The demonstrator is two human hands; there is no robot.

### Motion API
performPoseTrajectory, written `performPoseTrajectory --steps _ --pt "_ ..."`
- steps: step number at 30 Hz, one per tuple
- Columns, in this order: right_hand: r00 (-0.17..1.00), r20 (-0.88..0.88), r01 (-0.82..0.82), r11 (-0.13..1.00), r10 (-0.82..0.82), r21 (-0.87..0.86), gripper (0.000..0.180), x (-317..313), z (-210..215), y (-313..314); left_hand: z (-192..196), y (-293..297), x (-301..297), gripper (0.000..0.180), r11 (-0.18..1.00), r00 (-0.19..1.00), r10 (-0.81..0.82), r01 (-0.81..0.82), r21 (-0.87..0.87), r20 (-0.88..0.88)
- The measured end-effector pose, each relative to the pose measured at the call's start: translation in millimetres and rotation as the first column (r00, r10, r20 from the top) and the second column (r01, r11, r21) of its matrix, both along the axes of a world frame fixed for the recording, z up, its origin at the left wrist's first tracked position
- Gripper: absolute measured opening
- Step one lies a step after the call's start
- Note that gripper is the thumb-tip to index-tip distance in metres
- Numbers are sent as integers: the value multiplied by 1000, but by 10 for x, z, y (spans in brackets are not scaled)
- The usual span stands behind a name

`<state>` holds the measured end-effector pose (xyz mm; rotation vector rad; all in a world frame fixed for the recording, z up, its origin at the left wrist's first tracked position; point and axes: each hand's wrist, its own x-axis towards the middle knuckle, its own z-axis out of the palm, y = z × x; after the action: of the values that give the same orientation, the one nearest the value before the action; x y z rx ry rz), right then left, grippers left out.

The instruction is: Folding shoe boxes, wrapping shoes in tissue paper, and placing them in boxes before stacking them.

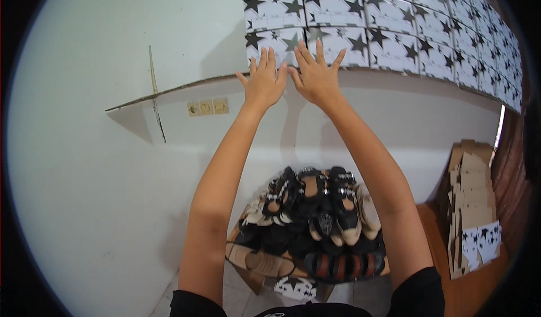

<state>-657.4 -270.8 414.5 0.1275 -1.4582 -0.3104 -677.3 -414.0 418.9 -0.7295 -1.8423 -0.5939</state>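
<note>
1. White wall: fills the left and middle of the view; three beige wall sockets sit in a row under the shelf.
2. Stack of white boxes with black stars: rows run from above the hands to the right edge, resting on the shelf.
3. Cardboard shelf: a thin brown board along the wall, its left end free.
4. Heap of shoes: black and beige pairs piled on a low stand below the arms.
5. Flattened cardboard box blanks: stacked at lower right.
6. Left hand: fingers spread, flat against the lowest box at the stack's left end, nothing gripped.
7. Right hand: fingers spread, pressed on that box just beside the left hand.
</note>
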Motion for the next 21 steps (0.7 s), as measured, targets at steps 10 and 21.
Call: performPoseTrajectory --steps 10,21 --pt "945 326 95 967 -13 -237 45 1280 -1970 135 -1787 39 831 58 983 998 -63 61 -174 -8" --pt "759 626 525 738 -180 -424 48 2247 -3336 140 -3214 591 1419 55 777 841 -460 537 -329 284"
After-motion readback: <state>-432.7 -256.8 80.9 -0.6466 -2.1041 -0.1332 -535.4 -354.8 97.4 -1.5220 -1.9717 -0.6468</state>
